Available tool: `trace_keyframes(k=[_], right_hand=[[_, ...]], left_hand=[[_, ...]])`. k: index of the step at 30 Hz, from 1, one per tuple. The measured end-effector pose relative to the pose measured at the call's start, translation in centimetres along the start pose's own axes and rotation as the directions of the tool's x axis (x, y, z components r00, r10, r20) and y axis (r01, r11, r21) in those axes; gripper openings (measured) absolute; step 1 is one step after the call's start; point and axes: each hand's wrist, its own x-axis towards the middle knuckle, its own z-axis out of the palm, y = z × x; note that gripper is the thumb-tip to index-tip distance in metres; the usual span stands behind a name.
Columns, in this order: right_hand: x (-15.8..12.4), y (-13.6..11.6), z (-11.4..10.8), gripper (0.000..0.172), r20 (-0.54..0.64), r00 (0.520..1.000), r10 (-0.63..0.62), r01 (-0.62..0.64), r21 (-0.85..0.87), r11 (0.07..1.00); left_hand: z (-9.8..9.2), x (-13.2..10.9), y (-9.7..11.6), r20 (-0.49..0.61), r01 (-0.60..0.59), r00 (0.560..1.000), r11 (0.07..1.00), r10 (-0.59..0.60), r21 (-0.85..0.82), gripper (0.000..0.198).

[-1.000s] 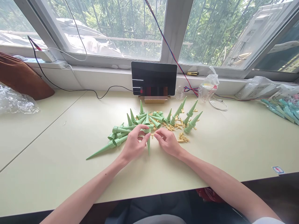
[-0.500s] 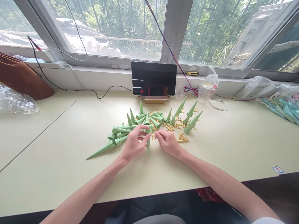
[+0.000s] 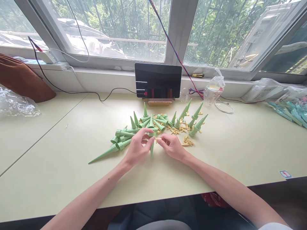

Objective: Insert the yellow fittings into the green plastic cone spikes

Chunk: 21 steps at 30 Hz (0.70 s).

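My left hand (image 3: 139, 145) is closed around the wide end of a green plastic watering spike (image 3: 152, 152), whose tip points down towards me. Between the fingertips of my right hand (image 3: 173, 145) is a small yellow T-shaped valve (image 3: 158, 139), its end against or very near the spike's side. My fingers partly cover where the two meet. Just behind my hands lies a heap of green spikes (image 3: 124, 132). Loose yellow valves (image 3: 188, 141) lie to the right, and several spikes fitted with valves (image 3: 197, 126) stand beyond them, tips up.
At the back, a black tablet (image 3: 158, 80) leans on a small cardboard stand (image 3: 160, 103). A cup in a plastic bag (image 3: 213, 91) and a white cable (image 3: 225, 108) are right of it. Clear plastic wrap (image 3: 18, 103) lies far left, turquoise pieces (image 3: 287, 113) far right.
The yellow valve in my right hand has tilted and shifted slightly at the spike's side. The spike's tip has swung a little to the left. My left hand has barely moved.
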Motion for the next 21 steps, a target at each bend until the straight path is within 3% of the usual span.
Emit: trace_keyframes(k=[21], right_hand=[[-0.04,0.5,-0.04,0.053,0.048,0.999,-0.001,0.005,-0.068,0.998]], left_hand=[[0.02,-0.13,0.53,0.044,-0.04,0.998,0.999,0.041,-0.026,0.018]])
